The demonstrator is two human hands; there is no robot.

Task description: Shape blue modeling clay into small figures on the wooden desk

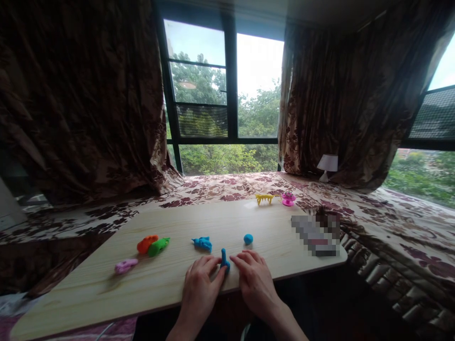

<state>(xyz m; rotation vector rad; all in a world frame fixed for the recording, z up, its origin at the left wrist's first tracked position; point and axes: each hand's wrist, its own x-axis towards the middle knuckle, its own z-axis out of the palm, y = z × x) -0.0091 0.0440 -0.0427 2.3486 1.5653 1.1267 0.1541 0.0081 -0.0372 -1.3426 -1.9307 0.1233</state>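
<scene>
Both of my hands rest on the near edge of a light wooden table (106, 284). Between them stands a small upright piece of blue clay (224, 260). My left hand (199, 284) lies palm down with its fingers curled toward the clay, its fingertips touching the piece from the left. My right hand (254, 277) lies palm down on the other side, its fingers reaching the clay from the right. A blue clay figure (202, 243) and a blue clay ball (248, 238) lie just beyond my hands.
Orange clay (146, 243), green clay (158, 246) and a pink clay piece (125, 266) lie at the left. A yellow comb-like tool (265, 198) and a pink toy (288, 199) sit at the far edge. A white lamp (327, 166) stands by the curtains.
</scene>
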